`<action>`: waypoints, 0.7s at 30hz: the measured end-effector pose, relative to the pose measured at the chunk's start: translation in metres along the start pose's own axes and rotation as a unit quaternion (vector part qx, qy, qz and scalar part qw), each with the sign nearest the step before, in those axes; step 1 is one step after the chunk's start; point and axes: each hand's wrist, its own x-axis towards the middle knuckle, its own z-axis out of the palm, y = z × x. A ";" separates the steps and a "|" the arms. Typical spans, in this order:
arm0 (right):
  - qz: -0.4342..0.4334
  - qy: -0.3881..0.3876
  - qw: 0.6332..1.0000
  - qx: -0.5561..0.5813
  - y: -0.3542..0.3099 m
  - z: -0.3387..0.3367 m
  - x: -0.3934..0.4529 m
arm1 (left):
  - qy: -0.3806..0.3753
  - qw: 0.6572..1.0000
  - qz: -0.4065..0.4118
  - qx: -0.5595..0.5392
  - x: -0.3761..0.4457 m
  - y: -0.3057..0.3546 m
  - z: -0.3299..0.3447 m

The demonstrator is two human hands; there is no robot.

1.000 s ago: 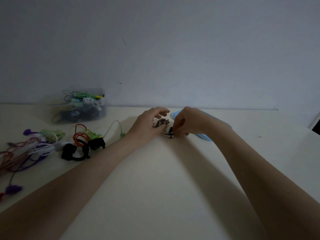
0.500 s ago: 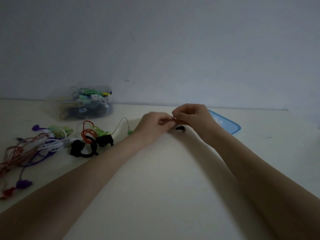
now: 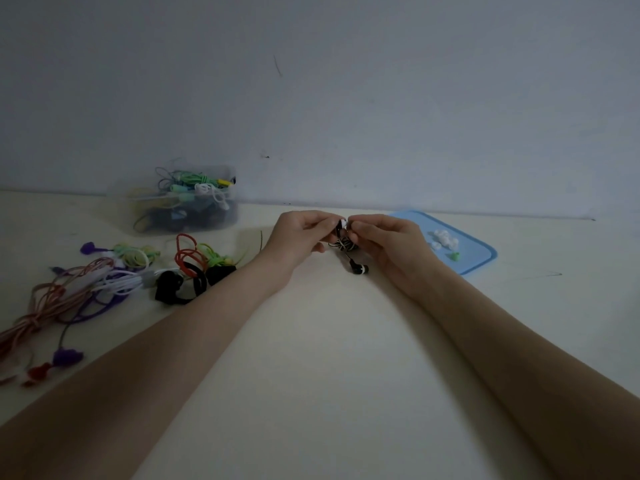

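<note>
A black earphone set (image 3: 345, 242) with a striped black-and-white coiled cord hangs between my hands, a little above the cream table. My left hand (image 3: 298, 233) pinches one black earbud at its top. My right hand (image 3: 388, 242) pinches a small white ear tip (image 3: 343, 223) against that earbud. The second earbud (image 3: 360, 269), black with a silver ring, dangles down and rests on the table below my right hand.
A blue lid (image 3: 474, 251) at the right holds several white ear tips (image 3: 443, 239) and a green one. A clear box (image 3: 187, 202) of tangled earphones stands by the wall. Loose coloured earphones (image 3: 104, 278) and black ones (image 3: 180, 282) lie at the left.
Both hands have lifted from the table with the earphone set. The coiled cord and second earbud now hang in plain sight, and a white ear tip shows at my right fingertips.
</note>
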 end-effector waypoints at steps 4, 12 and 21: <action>-0.003 -0.005 1.000 -0.001 0.000 0.000 -0.002 | -0.001 1.000 0.005 0.004 -0.003 0.002 0.001; -0.019 -0.013 1.000 -0.010 -0.001 -0.001 -0.005 | -0.007 1.000 0.014 0.018 -0.005 0.001 -0.001; -0.038 -0.007 0.998 -0.045 0.001 -0.002 -0.006 | 0.006 0.999 0.028 0.033 -0.004 -0.001 0.001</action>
